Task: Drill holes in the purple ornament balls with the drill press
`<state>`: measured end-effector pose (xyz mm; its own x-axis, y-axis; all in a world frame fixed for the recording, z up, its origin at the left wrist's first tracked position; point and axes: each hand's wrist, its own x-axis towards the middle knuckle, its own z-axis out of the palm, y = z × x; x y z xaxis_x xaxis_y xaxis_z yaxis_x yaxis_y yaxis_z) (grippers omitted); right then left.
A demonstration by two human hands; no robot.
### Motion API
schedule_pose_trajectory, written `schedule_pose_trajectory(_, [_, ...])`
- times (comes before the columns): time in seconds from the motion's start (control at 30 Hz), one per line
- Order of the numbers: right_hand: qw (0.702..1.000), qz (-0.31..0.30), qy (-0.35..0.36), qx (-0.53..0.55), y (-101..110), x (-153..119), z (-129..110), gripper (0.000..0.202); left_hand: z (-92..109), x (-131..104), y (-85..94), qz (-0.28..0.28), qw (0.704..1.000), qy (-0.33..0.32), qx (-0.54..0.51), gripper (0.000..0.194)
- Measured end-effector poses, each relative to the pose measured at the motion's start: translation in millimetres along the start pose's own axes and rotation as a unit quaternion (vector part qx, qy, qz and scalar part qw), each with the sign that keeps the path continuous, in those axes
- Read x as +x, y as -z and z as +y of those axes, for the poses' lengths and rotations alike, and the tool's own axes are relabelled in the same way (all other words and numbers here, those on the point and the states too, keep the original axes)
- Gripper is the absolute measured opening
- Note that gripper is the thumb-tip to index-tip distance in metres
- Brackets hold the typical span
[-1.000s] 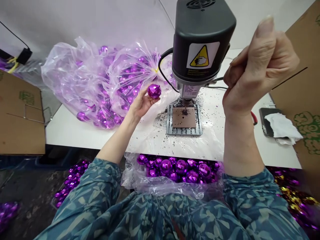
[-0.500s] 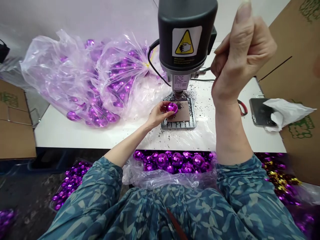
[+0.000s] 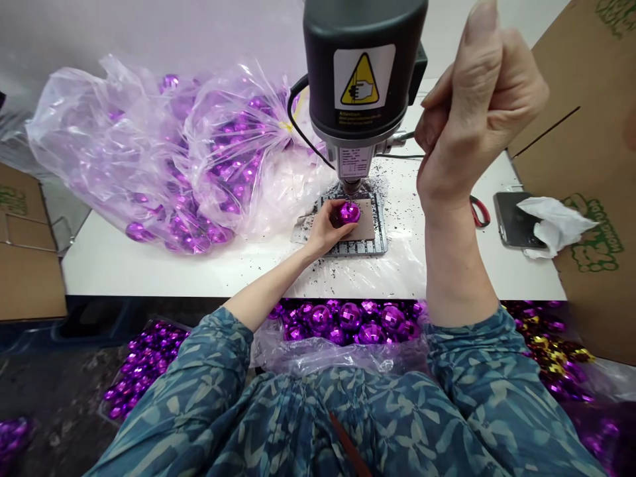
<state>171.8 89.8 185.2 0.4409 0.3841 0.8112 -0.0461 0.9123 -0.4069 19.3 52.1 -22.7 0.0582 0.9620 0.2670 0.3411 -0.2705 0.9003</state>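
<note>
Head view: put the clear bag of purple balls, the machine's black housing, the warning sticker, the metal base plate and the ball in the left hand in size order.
Clear bag
Black housing
Warning sticker and metal base plate: too close to rank
Ball in the left hand

White table — drill press, bagged baubles, phone

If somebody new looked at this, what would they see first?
Probably the big black machine at the top middle, with its yellow warning triangle. Just below it, the left hand holds a shiny purple ball over a small flat board. Next, maybe the big see-through bag of purple balls, on the left of the white table.
</note>
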Motion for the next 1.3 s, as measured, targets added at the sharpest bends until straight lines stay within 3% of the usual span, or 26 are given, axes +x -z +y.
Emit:
schedule_pose_trajectory(0.3, [0.992, -0.001, -0.005, -0.126, 8, -12, -11, 0.070, -8, -2, -3.7, -0.017, 1.000, -0.012, -0.021, 0.061])
schedule_pose_trajectory(0.7, [0.996, 0.009, 0.012, -0.088, 22, -31, -2, 0.068, -8, -2, -2.8, -0.021, 0.999, -0.009, -0.027, 0.063])
schedule_pose_trajectory(0.87, [1.000, 0.008, 0.003, 0.007, 28, -40, -1, 0.060, -7, -3, -2.6, -0.021, 0.999, -0.008, -0.027, 0.062])
schedule_pose_trajectory(1.07, [1.000, -0.007, 0.002, -0.029, 38, -54, 1, 0.066, -7, -2, -3.1, -0.020, 0.999, -0.004, -0.039, 0.060])
schedule_pose_trajectory(1.3, [0.991, -0.024, 0.087, -0.098, 52, -65, 27, 0.070, -10, -2, -1.9, -0.029, 0.998, -0.020, -0.056, 0.061])
